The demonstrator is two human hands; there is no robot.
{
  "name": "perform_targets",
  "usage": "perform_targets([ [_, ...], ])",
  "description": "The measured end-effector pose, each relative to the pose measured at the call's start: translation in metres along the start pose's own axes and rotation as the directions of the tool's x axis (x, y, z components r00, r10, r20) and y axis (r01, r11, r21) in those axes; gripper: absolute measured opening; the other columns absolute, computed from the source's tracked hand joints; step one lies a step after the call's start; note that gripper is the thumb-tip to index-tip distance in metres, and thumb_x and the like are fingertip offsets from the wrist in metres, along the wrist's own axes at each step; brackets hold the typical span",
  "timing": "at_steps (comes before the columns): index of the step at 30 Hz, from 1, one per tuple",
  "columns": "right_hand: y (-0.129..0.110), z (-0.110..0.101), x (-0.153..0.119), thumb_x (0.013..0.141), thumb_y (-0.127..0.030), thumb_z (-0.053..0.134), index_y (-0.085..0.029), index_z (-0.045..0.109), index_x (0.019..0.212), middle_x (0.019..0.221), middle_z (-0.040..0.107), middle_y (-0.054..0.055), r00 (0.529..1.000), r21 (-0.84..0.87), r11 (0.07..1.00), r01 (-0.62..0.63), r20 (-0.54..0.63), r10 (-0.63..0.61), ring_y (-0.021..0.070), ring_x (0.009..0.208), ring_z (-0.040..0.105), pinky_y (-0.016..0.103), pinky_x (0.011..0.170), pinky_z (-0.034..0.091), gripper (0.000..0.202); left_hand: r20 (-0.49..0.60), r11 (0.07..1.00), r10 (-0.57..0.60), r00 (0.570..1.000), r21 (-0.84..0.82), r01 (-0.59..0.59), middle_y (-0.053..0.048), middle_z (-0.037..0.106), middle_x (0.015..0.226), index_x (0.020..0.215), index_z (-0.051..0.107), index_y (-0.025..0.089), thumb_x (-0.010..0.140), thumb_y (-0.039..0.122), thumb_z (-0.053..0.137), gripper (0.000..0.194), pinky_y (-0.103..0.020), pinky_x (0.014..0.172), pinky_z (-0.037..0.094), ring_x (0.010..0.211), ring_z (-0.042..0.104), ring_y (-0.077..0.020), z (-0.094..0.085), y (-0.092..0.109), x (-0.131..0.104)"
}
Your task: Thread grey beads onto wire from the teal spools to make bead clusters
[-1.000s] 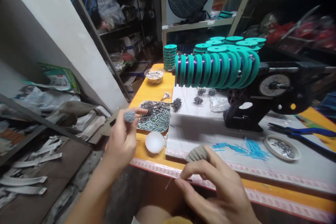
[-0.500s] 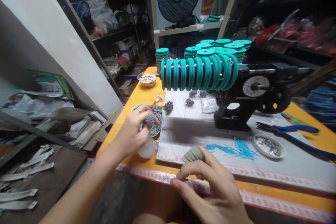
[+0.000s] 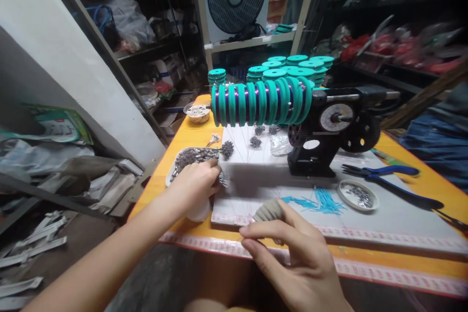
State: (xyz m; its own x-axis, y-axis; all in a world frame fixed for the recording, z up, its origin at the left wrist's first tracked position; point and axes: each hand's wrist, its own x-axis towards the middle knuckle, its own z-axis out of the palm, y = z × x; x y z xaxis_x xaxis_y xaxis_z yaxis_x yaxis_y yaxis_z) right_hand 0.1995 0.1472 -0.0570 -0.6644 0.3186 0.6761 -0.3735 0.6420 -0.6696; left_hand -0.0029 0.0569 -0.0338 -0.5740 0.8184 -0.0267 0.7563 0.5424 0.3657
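Observation:
My left hand [image 3: 199,179] is at the right edge of a white tray [image 3: 168,174] heaped with small grey metal parts. Its fingertips point down and away, so whatever they hold is hidden. My right hand [image 3: 296,248] is near the table's front edge, thumb and index finger pinched on something too small to make out. A grey wrap [image 3: 269,210] covers one of its fingers. Beyond both hands, a row of green ring spools with purple wire [image 3: 261,102] sits on the shaft of a black winding machine [image 3: 312,153].
Blue strips [image 3: 327,200], a round dish of metal bits [image 3: 341,195] and blue-handled pliers [image 3: 395,171] lie at the right. Dark clusters [image 3: 227,149] stand beyond my left hand. More green spools [image 3: 300,73] are stacked behind the machine. A white cup [image 3: 198,212] is below my left hand.
My left hand has turned over and its fingers have moved down beside the tray, uncovering more of the tray. My right hand keeps its pinch. The view has shifted slightly.

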Motion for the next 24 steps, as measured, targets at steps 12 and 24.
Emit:
perform_targets([
  [12, -0.018, 0.044, 0.000, 0.090, -0.019, 0.047, -0.001, 0.057, 0.073, 0.079, 0.048, 0.004, 0.959, 0.241, 0.933, -0.268, 0.157, 0.235, -0.0120, 0.074, 0.047, -0.009, 0.064, 0.040, 0.027, 0.226, -0.124, -0.367, 0.902, -0.973, 0.193, 0.009, 0.043, 0.068, 0.088, 0.025, 0.017, 0.059, 0.053, 0.078, 0.070, -0.006, 0.038, 0.023, 0.041, 0.023, 0.0089, 0.046, 0.026, -0.115],
  [24, -0.019, 0.049, 0.007, 0.084, -0.041, 0.044, 0.000, 0.039, 0.076, 0.082, 0.050, 0.004, 0.674, 0.294, 0.649, -0.702, 0.571, 0.469, -0.0078, 0.073, 0.050, -0.003, 0.067, 0.044, 0.041, 0.203, -0.218, -0.522, 0.829, -0.971, 0.100, 0.011, 0.035, 0.057, 0.094, 0.031, 0.018, 0.056, 0.051, 0.083, 0.072, -0.005, 0.047, 0.037, 0.044, 0.038, 0.0057, 0.060, 0.038, -0.121],
])
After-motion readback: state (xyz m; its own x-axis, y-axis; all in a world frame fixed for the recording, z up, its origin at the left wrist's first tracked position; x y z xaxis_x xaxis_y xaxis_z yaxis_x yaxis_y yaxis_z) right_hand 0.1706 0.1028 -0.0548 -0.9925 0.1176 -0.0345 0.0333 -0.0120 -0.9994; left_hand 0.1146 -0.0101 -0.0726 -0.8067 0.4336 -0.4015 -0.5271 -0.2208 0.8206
